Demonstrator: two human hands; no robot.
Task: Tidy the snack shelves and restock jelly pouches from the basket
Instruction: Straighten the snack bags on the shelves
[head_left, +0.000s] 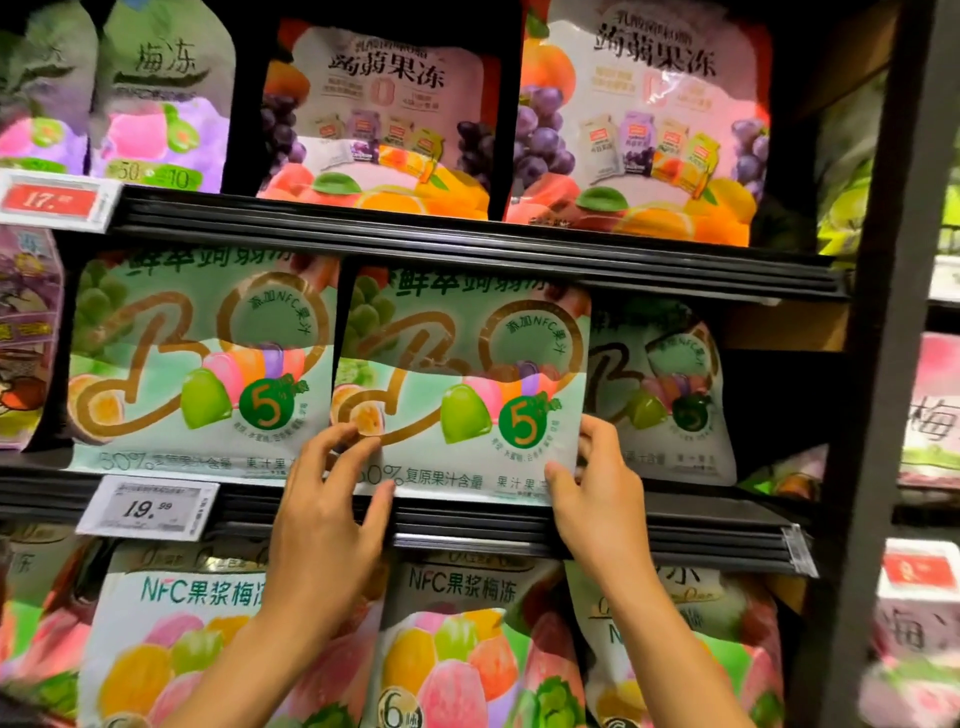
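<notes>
A pale green plastic jelly pouch (462, 384) with gold lettering is held upright at the front of the black middle shelf (597, 525), its lower corners pinched by the left hand (324, 519) and the right hand (597, 493). It is flanked closely by a matching pouch (202, 358) on the left and partly covers another (670, 395) behind on the right. A white price tag (148, 506) is clipped to the shelf edge beside the left hand, and pastel fruit pouches (452, 649) are stacked below.

On the middle shelf (467, 525), the held pouch (462, 384) sits tight against its left neighbour (202, 364), leaving no gap there. To its right, a pouch set further back (665, 389) leaves open room before it and a dark space beside the upright post (872, 415). The upper shelf edge (467, 244) hangs close over the pouch tops.
</notes>
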